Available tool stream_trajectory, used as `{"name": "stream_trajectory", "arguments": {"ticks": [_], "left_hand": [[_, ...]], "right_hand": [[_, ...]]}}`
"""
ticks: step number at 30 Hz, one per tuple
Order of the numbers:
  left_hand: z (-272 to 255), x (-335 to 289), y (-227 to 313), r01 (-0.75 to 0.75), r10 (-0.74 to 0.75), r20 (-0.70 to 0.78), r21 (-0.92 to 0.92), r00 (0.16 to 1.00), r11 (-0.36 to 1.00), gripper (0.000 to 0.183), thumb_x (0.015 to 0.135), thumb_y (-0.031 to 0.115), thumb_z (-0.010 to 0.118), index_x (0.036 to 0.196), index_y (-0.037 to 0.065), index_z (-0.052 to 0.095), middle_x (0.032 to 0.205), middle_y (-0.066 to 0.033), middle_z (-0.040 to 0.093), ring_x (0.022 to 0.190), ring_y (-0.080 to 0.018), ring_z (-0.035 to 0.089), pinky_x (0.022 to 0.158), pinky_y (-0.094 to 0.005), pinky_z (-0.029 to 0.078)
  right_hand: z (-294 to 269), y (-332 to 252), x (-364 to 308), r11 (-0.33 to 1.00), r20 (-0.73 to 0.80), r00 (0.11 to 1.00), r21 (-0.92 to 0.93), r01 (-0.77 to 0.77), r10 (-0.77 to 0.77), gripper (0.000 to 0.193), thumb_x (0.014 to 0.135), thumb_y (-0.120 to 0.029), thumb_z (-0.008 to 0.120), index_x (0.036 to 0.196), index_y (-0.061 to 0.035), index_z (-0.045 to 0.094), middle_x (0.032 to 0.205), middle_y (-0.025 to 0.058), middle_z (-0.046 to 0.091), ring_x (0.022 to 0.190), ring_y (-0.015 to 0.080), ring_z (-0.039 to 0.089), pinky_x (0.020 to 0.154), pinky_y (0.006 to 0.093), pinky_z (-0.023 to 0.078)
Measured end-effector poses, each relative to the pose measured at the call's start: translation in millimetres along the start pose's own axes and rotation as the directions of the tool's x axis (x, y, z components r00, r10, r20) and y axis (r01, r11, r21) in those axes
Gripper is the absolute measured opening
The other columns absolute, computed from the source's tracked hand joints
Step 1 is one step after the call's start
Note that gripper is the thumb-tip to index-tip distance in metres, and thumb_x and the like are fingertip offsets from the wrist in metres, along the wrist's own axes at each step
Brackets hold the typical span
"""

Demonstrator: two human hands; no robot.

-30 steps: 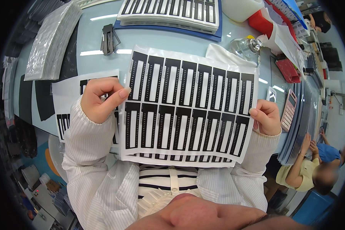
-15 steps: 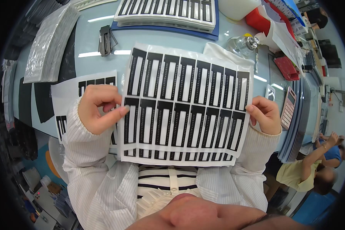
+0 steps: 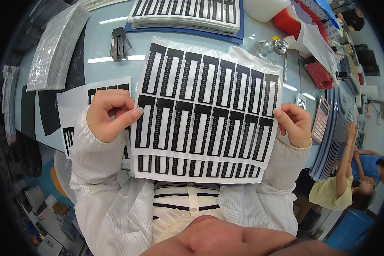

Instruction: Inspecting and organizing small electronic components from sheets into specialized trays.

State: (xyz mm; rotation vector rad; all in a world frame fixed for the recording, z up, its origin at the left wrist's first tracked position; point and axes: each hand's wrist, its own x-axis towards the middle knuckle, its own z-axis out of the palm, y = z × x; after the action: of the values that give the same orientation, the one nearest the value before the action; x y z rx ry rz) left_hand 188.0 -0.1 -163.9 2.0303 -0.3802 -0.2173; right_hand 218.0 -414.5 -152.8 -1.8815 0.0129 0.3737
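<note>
Between my hands is a clear-backed sheet of black frame-shaped stickers (image 3: pixel 205 102), printed in two rows with white slots. My left hand (image 3: pixel 112 114) pinches its left edge between thumb and fingers. At the opposite edge, my right hand (image 3: pixel 295 123) pinches it in the same way. A second sticker sheet (image 3: pixel 196 168) lies under the held one, with its lower row of frames showing below; the rest of it is covered. Beside my left wrist rests another white sheet with black frames (image 3: pixel 74 104), partly hidden by my hand and sleeve.
A stack of sticker sheets (image 3: pixel 183 23) sits on a blue board at the far side. Small loose black pieces (image 3: pixel 120 45) lie left of it. A plastic-wrapped stack (image 3: pixel 57 47) is far left. A glass pump bottle (image 3: pixel 269 49), calculator (image 3: pixel 321 119) and co-workers (image 3: pixel 335 194) are right.
Both hands have shifted slightly away from me, raising the held sheet upward in view. More of the sheet underneath now shows along the bottom.
</note>
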Motion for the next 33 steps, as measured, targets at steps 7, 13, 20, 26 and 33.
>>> {"name": "stream_trajectory", "arguments": {"ticks": [7, 13, 20, 26, 33], "left_hand": [[-2, -2, -1, -0.050, 0.050, 0.017, -0.008, 0.999, 0.999, 0.022, 0.080, 0.012, 0.064, 0.064, -0.002, 0.057, 0.055, -0.0038, 0.049, 0.045, -0.0092, 0.038, 0.043, -0.0249, 0.026], [0, -1, 2, -0.191, 0.190, -0.069, -0.018, 0.979, 0.981, 0.020, 0.080, 0.011, 0.063, 0.065, -0.001, 0.057, 0.057, -0.0050, 0.051, 0.047, -0.0111, 0.041, 0.045, -0.0250, 0.029], [3, -3, 0, -0.351, 0.357, -0.220, 0.067, 0.908, 0.934, 0.022, 0.081, 0.011, 0.065, 0.067, -0.002, 0.055, 0.060, -0.0063, 0.053, 0.050, -0.0126, 0.044, 0.048, -0.0241, 0.032], [5, -5, -1, -0.386, 0.416, -0.242, 0.163, 0.877, 0.908, 0.022, 0.083, 0.014, 0.066, 0.071, -0.001, 0.055, 0.064, -0.0078, 0.055, 0.053, -0.0131, 0.047, 0.049, -0.0241, 0.035], [5, -6, -1, -0.406, 0.454, -0.249, 0.220, 0.856, 0.887, 0.023, 0.085, 0.015, 0.066, 0.073, -0.001, 0.056, 0.066, -0.0081, 0.056, 0.054, -0.0132, 0.049, 0.050, -0.0231, 0.036]], "right_hand": [[3, 0, 1, 0.998, -0.064, 0.997, 0.046, 0.047, -0.044, 0.014, 0.086, -0.011, 0.065, 0.086, 0.0028, 0.064, 0.066, 0.0015, 0.060, 0.048, 0.0028, 0.045, 0.042, 0.0165, 0.030], [3, 3, -3, 0.962, -0.188, 0.957, 0.119, 0.247, -0.223, 0.010, 0.084, -0.006, 0.065, 0.083, 0.0033, 0.063, 0.067, 0.0016, 0.060, 0.051, 0.0042, 0.047, 0.046, 0.0169, 0.033], [7, 10, -4, 0.799, -0.427, 0.735, 0.046, 0.599, -0.526, 0.006, 0.083, 0.001, 0.061, 0.086, 0.0066, 0.061, 0.073, 0.0052, 0.061, 0.059, 0.0056, 0.049, 0.055, 0.0184, 0.036], [12, 13, -3, 0.684, -0.527, 0.585, 0.009, 0.729, -0.616, 0.009, 0.083, 0.000, 0.062, 0.088, 0.0080, 0.062, 0.077, 0.0075, 0.062, 0.064, 0.0069, 0.049, 0.061, 0.0186, 0.036], [16, 11, -4, 0.683, -0.579, 0.539, -0.043, 0.729, -0.612, 0.011, 0.082, -0.001, 0.063, 0.088, 0.0085, 0.062, 0.076, 0.0069, 0.062, 0.064, 0.0073, 0.049, 0.061, 0.0195, 0.037]]}}
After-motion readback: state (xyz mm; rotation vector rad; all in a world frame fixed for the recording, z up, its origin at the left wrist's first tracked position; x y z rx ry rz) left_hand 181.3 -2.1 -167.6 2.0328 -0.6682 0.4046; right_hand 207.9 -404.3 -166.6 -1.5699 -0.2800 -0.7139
